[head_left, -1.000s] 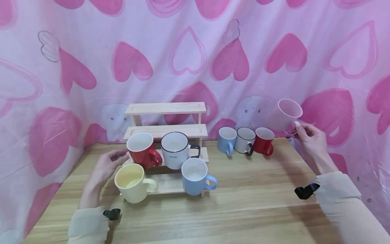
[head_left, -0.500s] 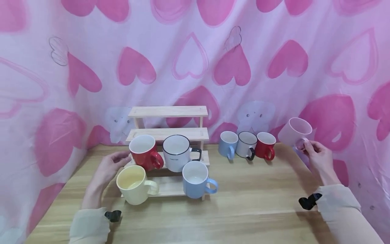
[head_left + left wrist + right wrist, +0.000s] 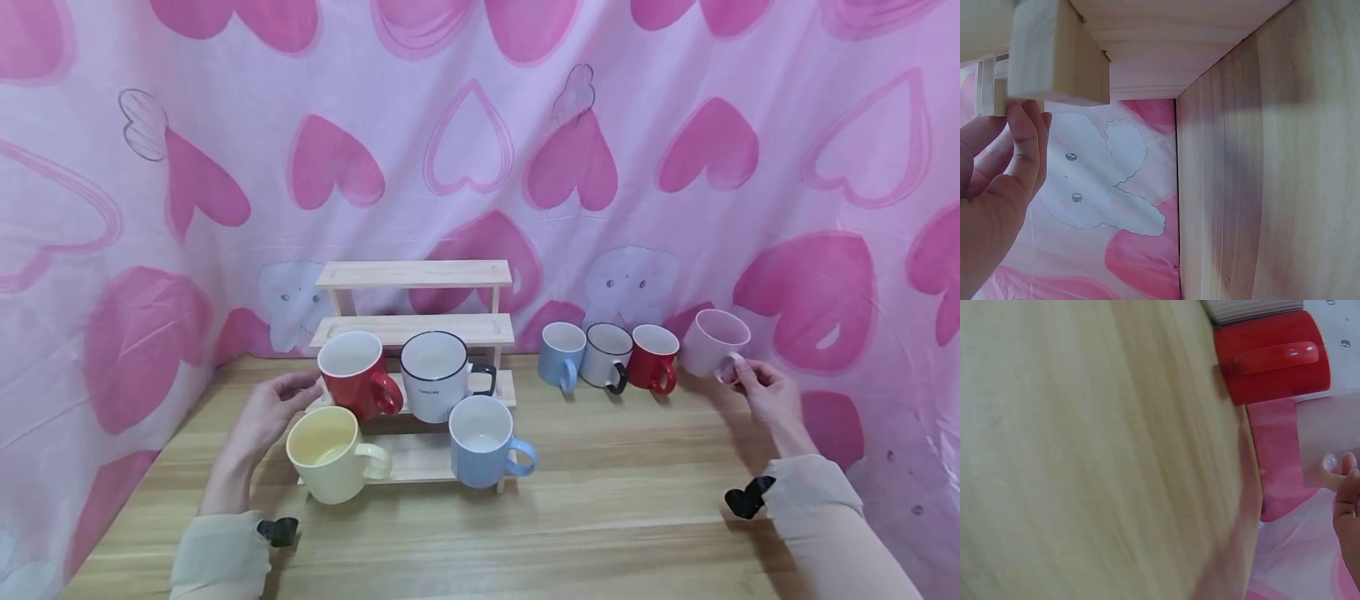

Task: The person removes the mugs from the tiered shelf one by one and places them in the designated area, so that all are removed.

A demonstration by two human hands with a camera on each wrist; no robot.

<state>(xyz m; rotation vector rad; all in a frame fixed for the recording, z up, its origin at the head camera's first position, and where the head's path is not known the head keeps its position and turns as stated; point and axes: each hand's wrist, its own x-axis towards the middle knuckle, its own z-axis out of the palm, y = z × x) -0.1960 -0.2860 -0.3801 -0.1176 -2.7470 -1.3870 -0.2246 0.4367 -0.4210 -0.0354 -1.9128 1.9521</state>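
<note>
In the head view my right hand (image 3: 772,402) pinches the handle of a pale pink mug (image 3: 708,354). In the right wrist view this mug (image 3: 1329,437) is off the table, beside a red mug (image 3: 1272,359). My left hand (image 3: 272,412) grips the left end of a stepped wooden shelf (image 3: 416,330); its thumb and fingers (image 3: 1022,134) meet the wood in the left wrist view. On the lower steps stand a red mug (image 3: 358,379), a white black-rimmed mug (image 3: 433,383), a yellow mug (image 3: 326,467) and a light blue mug (image 3: 478,454).
At the back, right of the shelf, a small blue mug (image 3: 558,354), a white black-handled mug (image 3: 604,358) and a small red mug (image 3: 651,358) stand in a row. A pink heart-patterned curtain (image 3: 465,108) hangs behind the wooden table (image 3: 600,492).
My right hand has lowered the pink mug toward the table's back edge and moved it left, close to the small red mug. The left hand has stayed at the shelf.
</note>
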